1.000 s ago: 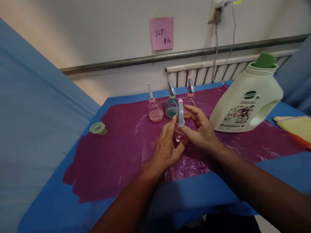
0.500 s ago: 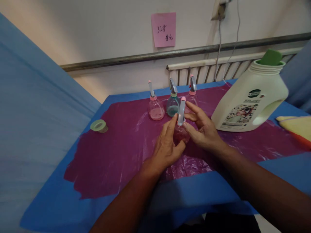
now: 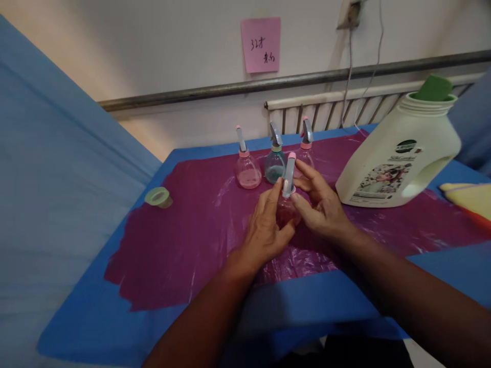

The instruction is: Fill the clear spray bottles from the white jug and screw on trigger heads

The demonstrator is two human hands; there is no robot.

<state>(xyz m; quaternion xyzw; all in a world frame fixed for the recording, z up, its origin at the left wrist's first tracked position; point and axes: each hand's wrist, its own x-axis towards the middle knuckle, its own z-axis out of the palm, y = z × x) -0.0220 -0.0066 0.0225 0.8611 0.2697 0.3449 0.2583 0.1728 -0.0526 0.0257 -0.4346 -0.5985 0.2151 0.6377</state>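
Between my hands stands a small clear pink spray bottle point(image 3: 287, 210) with a grey trigger head and pink nozzle tip. My left hand point(image 3: 266, 225) is wrapped round the left and near side of its body. At the collar under the trigger head, the fingers of my right hand point(image 3: 320, 202) close round from the right. Just behind are three more spray bottles: a pink one point(image 3: 248, 176) on the left, a teal one point(image 3: 274, 171) in the middle, and another pink one point(image 3: 306, 156) partly hidden by my right hand.
A large cream detergent jug point(image 3: 383, 168) with a green spout stands to the right. A small pale green cup point(image 3: 159, 198) lies on the left of the purple plastic sheet point(image 3: 184, 230). Folded yellow cloth point(image 3: 470, 197) lies at the far right. The wall with a pipe point(image 3: 215, 93) is behind.
The whole view has shifted slightly, with things appearing a little further right. Both hands stay on the same bottle, their grip nearly unchanged.
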